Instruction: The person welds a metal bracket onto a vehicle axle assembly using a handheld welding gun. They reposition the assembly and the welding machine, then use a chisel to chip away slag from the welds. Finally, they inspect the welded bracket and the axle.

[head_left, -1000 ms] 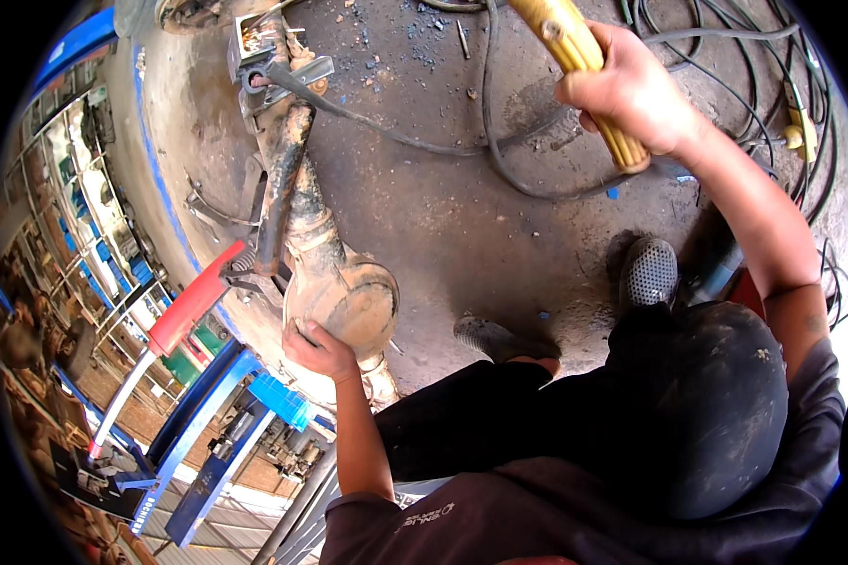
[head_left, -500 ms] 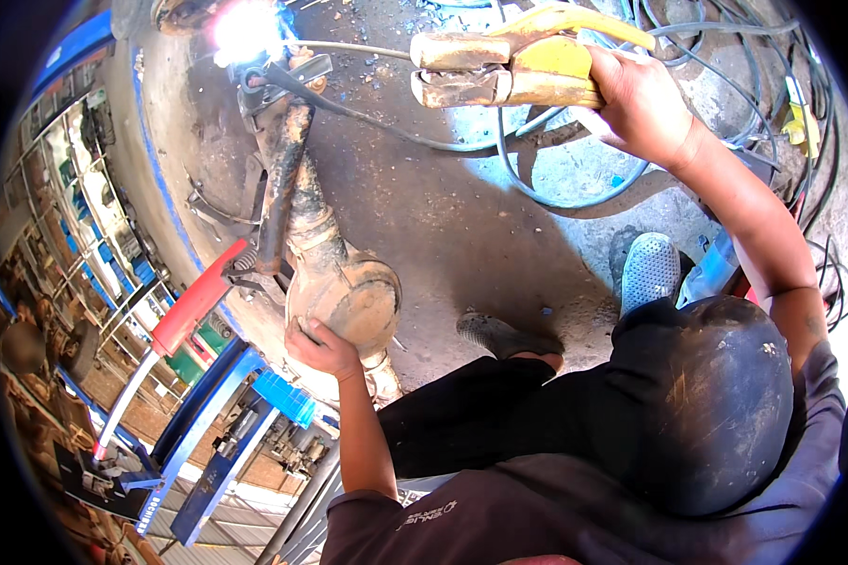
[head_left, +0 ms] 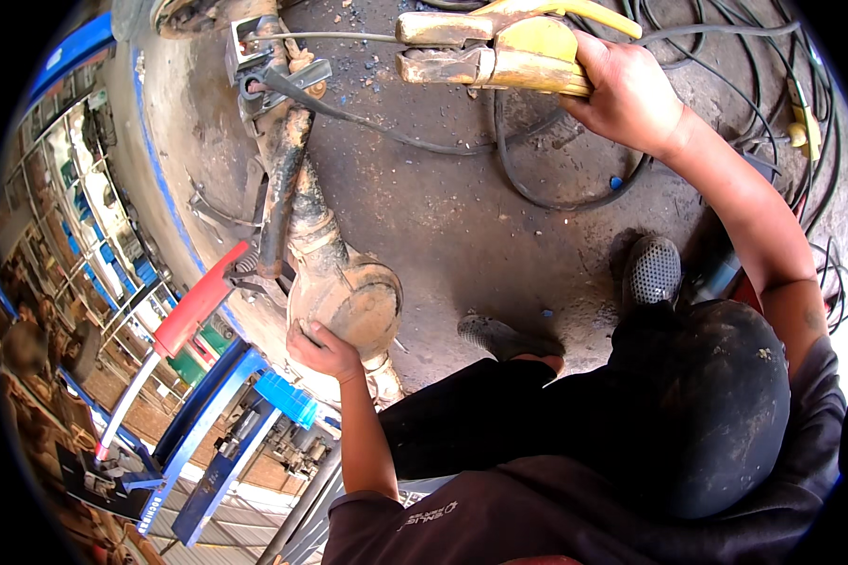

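One holder (head_left: 537, 55) is clamped in our right grip (head_left: 629, 96), its rod (head_left: 334, 36) leftward; our left grip (head_left: 326, 352) touches an axle (head_left: 334, 294), whether clamped we cannot tell.

the person's right hand (head_left: 631, 92) grips a yellow electrode holder (head_left: 532, 58), whose scorched jaws carry a thin rod (head_left: 339, 37) reaching leftward to a metal bracket (head_left: 247, 47); contact at its tip cannot be made out. the left hand (head_left: 325, 352) rests on the rounded axle housing (head_left: 367, 299), crusted with dirt. a dark cable (head_left: 386, 135) trails from beside the bracket across the stained floor (head_left: 462, 235). left, a red handle (head_left: 193, 306) stands near a blue frame (head_left: 203, 414); right, loose cables (head_left: 744, 80).
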The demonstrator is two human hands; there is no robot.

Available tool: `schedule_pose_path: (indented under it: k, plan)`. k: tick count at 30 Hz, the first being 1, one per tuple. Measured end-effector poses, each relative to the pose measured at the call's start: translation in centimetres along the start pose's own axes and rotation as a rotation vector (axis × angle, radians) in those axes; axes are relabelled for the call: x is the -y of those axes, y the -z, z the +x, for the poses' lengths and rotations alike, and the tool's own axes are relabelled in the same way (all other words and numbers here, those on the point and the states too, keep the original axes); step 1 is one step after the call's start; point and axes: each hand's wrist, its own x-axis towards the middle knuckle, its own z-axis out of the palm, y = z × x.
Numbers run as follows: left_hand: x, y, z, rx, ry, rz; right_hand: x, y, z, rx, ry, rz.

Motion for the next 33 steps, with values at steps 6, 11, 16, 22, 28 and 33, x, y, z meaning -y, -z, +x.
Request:
schedule_pose_path:
  k: [6,11,16,22,28,33]
  plan:
    - [0.2,0.1,-0.1,-0.004,-0.008,-0.001,2.1,0.8,0.5,0.097,-0.423,0.535]
    - [0.0,0.1,-0.1,0.014,0.002,-0.010,-0.4,1.5,0.3,0.043,-0.170,0.117]
    - [0.0,0.1,0.0,0.012,-0.003,-0.011,-0.6,1.8,-2.3,0.009,0.044,-0.196]
    - [0.2,0.0,-0.3,0.010,0.013,-0.017,0.0,2.7,-1.9,0.012,0.022,-0.106]
    - [0.4,0.0,-0.2,-0.005,-0.001,-0.004,0.2,2.8,-2.6,0.025,-0.026,-0.044]
    - [0.3,0.0,-0.2,0.001,0.005,-0.002,0.6,1.9,-1.6,-0.003,-0.012,-0.032]
